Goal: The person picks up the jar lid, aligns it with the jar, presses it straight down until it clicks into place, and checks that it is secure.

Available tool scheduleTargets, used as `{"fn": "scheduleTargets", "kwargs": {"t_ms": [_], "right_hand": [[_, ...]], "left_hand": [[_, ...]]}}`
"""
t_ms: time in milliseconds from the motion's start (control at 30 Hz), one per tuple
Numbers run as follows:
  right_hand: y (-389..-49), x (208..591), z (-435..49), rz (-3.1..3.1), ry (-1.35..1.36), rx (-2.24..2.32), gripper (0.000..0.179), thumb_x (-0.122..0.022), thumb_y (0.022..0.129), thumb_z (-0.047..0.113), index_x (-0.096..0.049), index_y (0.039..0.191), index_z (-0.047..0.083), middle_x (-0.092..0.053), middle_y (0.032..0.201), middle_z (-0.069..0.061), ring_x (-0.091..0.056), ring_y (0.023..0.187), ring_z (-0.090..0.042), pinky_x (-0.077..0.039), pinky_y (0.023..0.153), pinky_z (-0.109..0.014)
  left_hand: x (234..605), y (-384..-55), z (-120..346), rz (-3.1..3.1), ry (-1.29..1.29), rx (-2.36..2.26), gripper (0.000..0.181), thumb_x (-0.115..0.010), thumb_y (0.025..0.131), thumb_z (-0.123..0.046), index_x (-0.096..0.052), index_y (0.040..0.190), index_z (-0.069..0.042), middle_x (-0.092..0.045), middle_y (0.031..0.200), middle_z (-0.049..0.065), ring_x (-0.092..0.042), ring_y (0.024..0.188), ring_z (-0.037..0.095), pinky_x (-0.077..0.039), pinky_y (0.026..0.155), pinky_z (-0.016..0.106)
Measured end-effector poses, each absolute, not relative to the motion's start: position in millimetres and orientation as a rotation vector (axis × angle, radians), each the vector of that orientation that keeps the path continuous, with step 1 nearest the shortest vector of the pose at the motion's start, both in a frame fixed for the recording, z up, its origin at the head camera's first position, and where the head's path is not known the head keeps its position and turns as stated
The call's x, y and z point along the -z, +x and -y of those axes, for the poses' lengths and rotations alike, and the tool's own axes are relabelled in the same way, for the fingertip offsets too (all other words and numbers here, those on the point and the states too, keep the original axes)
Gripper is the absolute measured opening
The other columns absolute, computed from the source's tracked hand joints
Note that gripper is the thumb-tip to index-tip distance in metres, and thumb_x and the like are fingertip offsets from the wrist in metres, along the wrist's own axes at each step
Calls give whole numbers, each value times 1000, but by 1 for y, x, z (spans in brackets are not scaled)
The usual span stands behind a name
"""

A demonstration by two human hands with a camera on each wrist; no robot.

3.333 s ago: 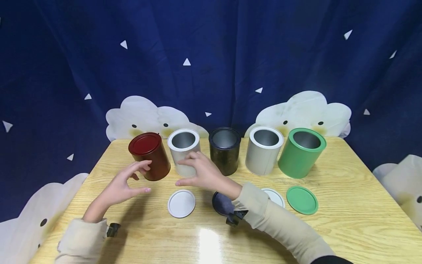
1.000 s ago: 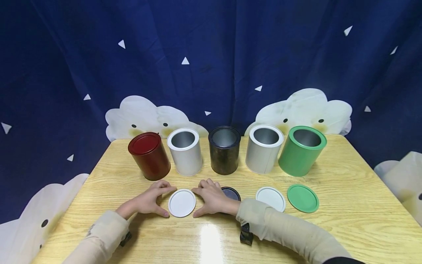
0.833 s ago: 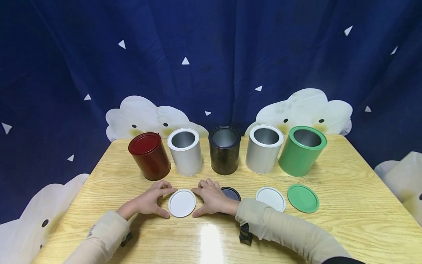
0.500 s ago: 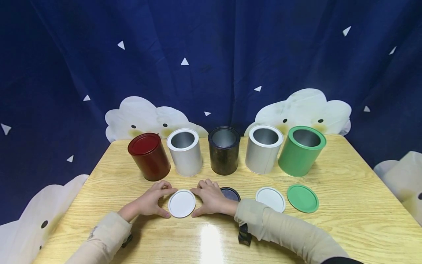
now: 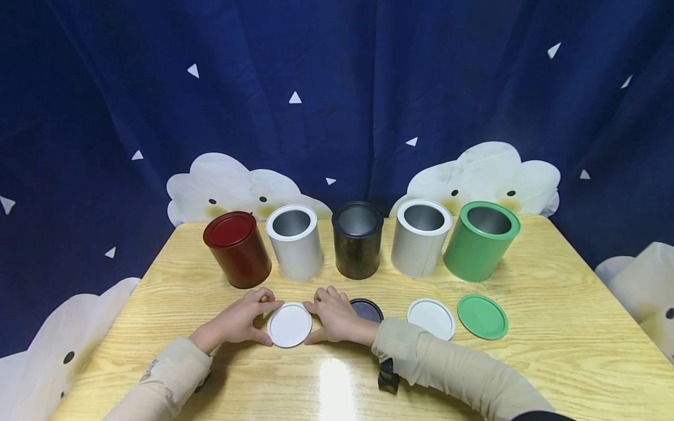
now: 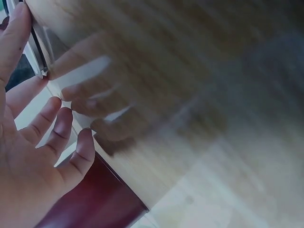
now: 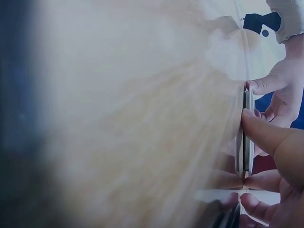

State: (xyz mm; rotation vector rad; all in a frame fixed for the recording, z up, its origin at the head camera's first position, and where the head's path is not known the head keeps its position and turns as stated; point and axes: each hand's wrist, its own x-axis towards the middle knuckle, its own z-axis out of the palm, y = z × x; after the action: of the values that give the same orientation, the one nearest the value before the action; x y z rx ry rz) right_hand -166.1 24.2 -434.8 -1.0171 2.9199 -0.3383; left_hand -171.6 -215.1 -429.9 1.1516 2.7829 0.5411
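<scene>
A round white lid (image 5: 289,325) lies flat on the wooden table in the head view, in front of the left white can (image 5: 297,251). On its left, my left hand (image 5: 243,318) holds the rim between thumb and index finger, the other fingers loosely bent. From the opposite side my right hand (image 5: 335,317) pinches the rim the same way, its wrist passing over part of the dark lid (image 5: 367,310). Both wrist views look low along the table; in the right one the white lid (image 7: 248,137) appears edge-on with thumbs and fingertips against it.
Behind stand a dark red can (image 5: 239,251) with its lid on, and open black (image 5: 358,242), white (image 5: 421,240) and green (image 5: 480,242) cans. Another white lid (image 5: 430,319) and a green lid (image 5: 482,317) lie to the right. A blue curtain (image 5: 337,88) hangs behind the table.
From above the table near the cans, both hands have come down to either side of the white lid. Lately their fingers have closed in slightly onto its rim; the lid has stayed put.
</scene>
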Motion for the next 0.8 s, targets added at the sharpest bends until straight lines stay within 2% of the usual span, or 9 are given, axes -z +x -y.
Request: {"fn": "scheduleTargets", "kwargs": {"t_ms": [367, 800], "right_hand": [[-167, 434, -24, -2903, -990, 404, 71, -76, 62, 52, -60, 122, 17, -49, 96, 2, -39, 86, -14, -29, 65, -25], [-167, 428, -30, -2822, -1021, 554, 70, -77, 65, 46, -58, 124, 13, -50, 94, 2, -39, 84, -13, -31, 67, -24]], "left_hand": [[429, -173, 216, -2776, 1147, -489, 70, -78, 64, -40, -59, 121, -4, -44, 106, 1, -42, 90, 16, -39, 72, 31], [425, -168, 219, -2722, 1172, -656, 72, -75, 69, -41, -55, 123, 2, -49, 107, 6, -46, 96, 20, -42, 81, 38]]}}
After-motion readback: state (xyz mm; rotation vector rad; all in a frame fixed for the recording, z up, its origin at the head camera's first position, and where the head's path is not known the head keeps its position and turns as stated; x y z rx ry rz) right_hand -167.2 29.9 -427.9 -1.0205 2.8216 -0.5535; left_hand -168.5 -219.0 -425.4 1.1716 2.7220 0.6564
